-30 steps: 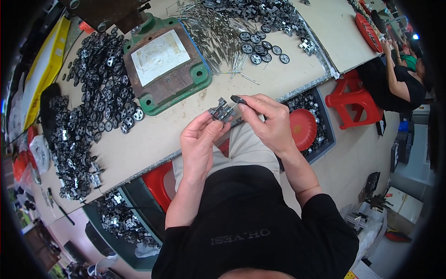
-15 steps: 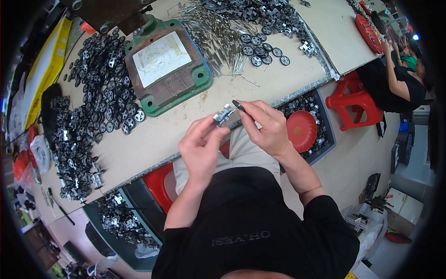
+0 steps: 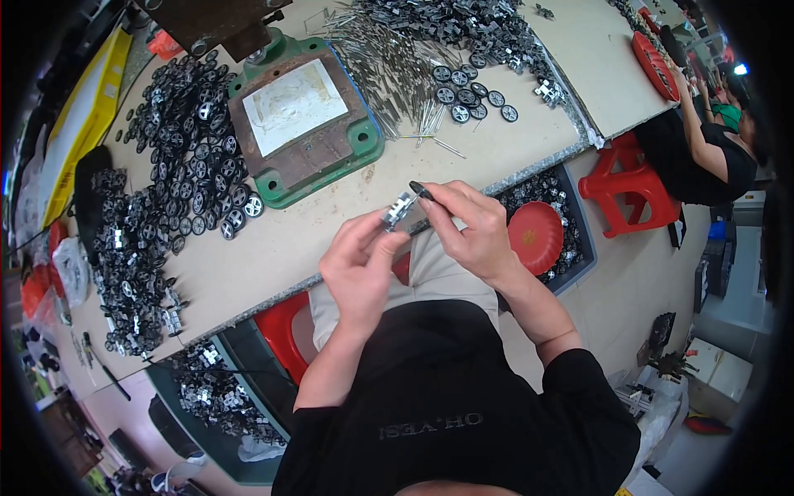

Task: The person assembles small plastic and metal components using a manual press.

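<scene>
Above the table's front edge, my left hand pinches a small silver-and-black bracket-like part between thumb and fingers. My right hand is closed on a small black toy wheel, seen nearly edge-on at the part's upper right end. A thin metal axle seems to run between wheel and part, but whether it is seated is too small to tell. Beyond my hands stands a green press base with a white pad on top.
Loose wheels are heaped left of the press, with bracket parts nearer. Thin metal rods, more wheels and dark parts lie beyond. A red dish sits in a parts bin at right, near a red stool.
The wheel has shifted slightly left and tilted against the bracket-like part. Both hands keep their hold. The table's contents appear slightly farther right in the picture.
</scene>
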`<act>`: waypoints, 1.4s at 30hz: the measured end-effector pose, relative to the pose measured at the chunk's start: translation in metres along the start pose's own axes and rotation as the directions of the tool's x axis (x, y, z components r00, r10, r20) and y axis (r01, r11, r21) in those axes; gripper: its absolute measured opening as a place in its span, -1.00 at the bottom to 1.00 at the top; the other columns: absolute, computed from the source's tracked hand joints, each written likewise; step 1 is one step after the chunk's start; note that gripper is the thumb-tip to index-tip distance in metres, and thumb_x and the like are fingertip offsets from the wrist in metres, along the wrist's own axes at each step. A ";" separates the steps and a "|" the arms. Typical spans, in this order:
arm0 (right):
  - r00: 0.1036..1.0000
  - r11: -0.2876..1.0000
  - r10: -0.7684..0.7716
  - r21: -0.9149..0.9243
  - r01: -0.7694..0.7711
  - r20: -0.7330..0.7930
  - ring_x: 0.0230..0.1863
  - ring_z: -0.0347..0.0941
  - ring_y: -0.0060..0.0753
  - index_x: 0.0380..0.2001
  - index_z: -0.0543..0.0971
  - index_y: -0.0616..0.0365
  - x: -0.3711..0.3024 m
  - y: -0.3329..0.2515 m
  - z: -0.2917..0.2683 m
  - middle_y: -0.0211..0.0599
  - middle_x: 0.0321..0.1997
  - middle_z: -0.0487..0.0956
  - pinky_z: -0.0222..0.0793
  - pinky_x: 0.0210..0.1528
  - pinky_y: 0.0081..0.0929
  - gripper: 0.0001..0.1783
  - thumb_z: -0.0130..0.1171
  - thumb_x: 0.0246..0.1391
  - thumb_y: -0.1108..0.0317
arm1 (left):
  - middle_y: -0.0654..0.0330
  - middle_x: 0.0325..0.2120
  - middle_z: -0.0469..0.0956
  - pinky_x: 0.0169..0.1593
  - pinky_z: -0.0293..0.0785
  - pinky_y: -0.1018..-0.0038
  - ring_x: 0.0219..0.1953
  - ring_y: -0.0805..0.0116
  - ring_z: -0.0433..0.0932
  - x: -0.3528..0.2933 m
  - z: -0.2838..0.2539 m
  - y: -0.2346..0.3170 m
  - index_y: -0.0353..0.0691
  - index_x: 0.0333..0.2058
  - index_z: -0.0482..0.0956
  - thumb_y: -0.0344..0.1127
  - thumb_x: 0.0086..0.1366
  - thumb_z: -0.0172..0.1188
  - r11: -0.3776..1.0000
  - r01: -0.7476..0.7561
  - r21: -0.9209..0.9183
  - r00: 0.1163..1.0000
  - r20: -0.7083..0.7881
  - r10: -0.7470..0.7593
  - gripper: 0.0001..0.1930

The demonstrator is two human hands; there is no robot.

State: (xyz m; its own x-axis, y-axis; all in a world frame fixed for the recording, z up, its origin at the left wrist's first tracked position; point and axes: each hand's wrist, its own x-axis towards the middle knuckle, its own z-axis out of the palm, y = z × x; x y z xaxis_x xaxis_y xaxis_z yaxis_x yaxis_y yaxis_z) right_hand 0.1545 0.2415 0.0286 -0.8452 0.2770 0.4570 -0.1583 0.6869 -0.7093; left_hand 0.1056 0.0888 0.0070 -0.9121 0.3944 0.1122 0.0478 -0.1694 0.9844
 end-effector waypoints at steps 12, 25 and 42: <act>0.898 0.905 0.101 0.336 -0.261 0.428 -0.45 0.43 -0.67 -0.19 0.54 0.32 0.040 -0.020 -0.014 -0.33 -0.38 0.54 0.37 -0.38 -0.67 -0.71 0.23 -0.06 0.54 | 0.24 -0.34 0.58 -0.17 0.42 0.60 -0.26 0.58 0.49 0.034 -0.031 0.036 -0.27 -0.02 0.43 -0.48 0.01 0.34 0.982 0.138 0.130 0.939 0.298 -0.171 -0.50; 0.911 0.976 0.118 0.122 -0.180 0.396 -0.44 0.46 -0.49 -0.16 0.54 0.26 0.051 -0.009 -0.015 -0.23 -0.33 0.57 0.40 -0.36 -0.59 -0.68 0.21 -0.06 0.46 | 0.28 -0.56 0.55 -0.40 0.33 0.64 -0.52 0.59 0.43 0.173 -0.067 0.039 -0.32 -0.33 0.60 -0.30 -0.06 0.35 0.905 -0.053 0.423 0.995 -0.050 0.082 -0.70; 0.985 0.992 -0.104 -0.052 0.112 0.134 -0.48 0.44 -0.50 -0.31 0.59 0.27 0.143 -0.040 -0.092 -0.28 -0.43 0.57 0.36 -0.42 -0.57 -0.81 0.19 -0.02 0.43 | -0.02 -0.42 0.57 -0.21 0.46 0.41 -0.39 0.22 0.56 0.182 -0.070 0.025 -0.36 -0.35 0.61 -0.26 -0.15 0.35 0.790 -0.210 0.576 0.939 -0.105 0.326 -0.64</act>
State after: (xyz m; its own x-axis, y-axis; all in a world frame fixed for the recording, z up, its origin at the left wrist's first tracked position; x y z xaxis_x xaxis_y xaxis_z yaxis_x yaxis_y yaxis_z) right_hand 0.0870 0.3155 0.1723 -0.8850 0.1114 0.4520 -0.2252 0.7474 -0.6251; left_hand -0.0874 0.0934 0.0427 -0.8841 0.2203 0.4122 0.4637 0.3032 0.8325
